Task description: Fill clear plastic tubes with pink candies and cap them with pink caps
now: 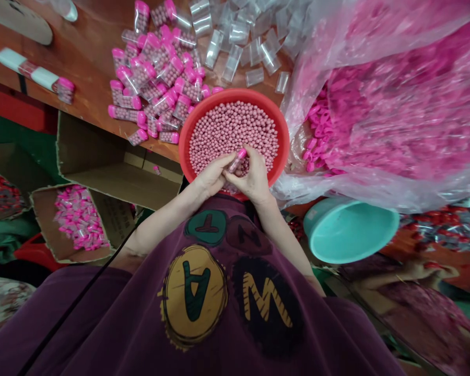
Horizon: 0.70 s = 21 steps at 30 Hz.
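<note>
Over the near part of a red basin point(185, 137) full of small pink beads point(235, 125), both my hands are closed on one small clear bottle point(235, 164) with a pink cap. My left hand point(212, 175) grips it from the left side. On the right, my right hand point(254, 175) has its thumb and finger around the capped end. Pink beads show through the bottle's wall. Beyond the basin to the left lies a heap of capped bottles point(156, 78) filled with beads. Uncapped clear bottles point(238, 34) lie scattered behind the basin.
A large plastic bag point(407, 115) of pink caps point(319, 130) lies to the right. Below it sits a turquoise basin point(352, 230). Cardboard boxes point(117, 167) stand at the left, one holding pink-capped pieces point(80, 216). Another person's hands point(426, 271) are at lower right.
</note>
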Available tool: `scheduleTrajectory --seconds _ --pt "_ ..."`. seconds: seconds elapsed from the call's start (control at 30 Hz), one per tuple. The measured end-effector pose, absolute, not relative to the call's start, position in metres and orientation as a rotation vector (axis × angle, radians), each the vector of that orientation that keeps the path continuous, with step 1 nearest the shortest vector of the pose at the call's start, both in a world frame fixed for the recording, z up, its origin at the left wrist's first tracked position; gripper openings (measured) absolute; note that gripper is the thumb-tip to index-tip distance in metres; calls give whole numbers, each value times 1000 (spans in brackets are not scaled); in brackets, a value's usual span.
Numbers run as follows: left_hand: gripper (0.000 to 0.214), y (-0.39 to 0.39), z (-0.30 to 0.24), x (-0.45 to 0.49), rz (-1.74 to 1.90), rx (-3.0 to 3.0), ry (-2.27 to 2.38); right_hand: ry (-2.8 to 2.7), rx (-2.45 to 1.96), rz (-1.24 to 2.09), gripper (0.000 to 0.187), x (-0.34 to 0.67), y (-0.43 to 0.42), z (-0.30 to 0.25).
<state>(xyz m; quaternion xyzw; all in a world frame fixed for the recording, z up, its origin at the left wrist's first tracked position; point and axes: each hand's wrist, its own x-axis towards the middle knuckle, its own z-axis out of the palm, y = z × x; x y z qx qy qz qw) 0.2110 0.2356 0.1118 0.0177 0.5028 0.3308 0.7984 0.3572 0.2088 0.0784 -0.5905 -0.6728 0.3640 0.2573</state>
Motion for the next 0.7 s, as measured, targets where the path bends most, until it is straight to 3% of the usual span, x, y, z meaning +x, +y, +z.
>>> scheduleTrajectory --seconds 0.37,0.57,0.7 --pt "6 238 94 218 597 724 1320 -2049 -1699 790 49 357 218 75" --pt "36 297 102 175 720 1421 1667 -2017 -1488 734 85 341 236 76" --pt "41 358 92 122 355 1753 2084 -2110 -1443 778 52 345 227 69"
